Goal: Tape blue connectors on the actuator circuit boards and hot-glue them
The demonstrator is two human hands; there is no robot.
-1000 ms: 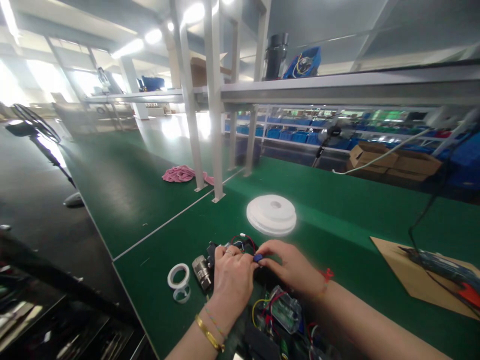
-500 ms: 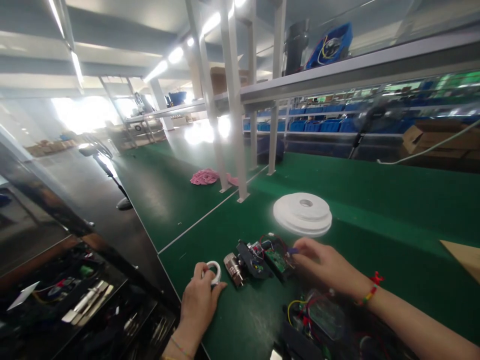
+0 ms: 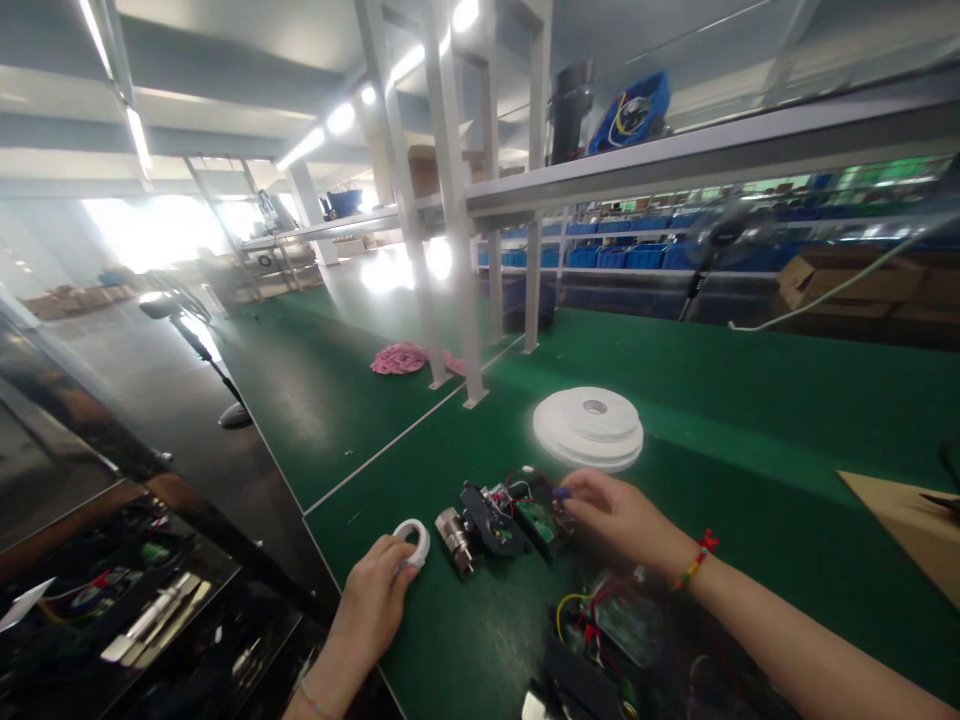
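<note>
My left hand [image 3: 373,592] pinches a small white roll of tape [image 3: 421,552] by its near edge, low over the green bench top. To its right lies an assembly with a silvery cylindrical motor [image 3: 454,540], a black housing [image 3: 491,522] and a green circuit board [image 3: 535,517]. Over the board's right end, my right hand [image 3: 626,512] has thumb and fingers closed on a small blue-purple piece [image 3: 561,493]; its exact kind is unclear. Thin red and black wires run beside those fingertips. A second wired assembly [image 3: 592,650] rests nearer me, partly under my right forearm.
Stacked white discs [image 3: 589,425] lie beyond the assembly. A pink cloth [image 3: 400,358] sits by the shelf's metal legs [image 3: 474,370]. Cardboard [image 3: 900,520] lies at right. Below the bench's left edge, a dark shelf [image 3: 217,620] holds parts.
The view has shifted slightly, carrying the scene leftward. My left fingers have drawn back from the tape roll's hole to its near edge. My right hand stays at the circuit board.
</note>
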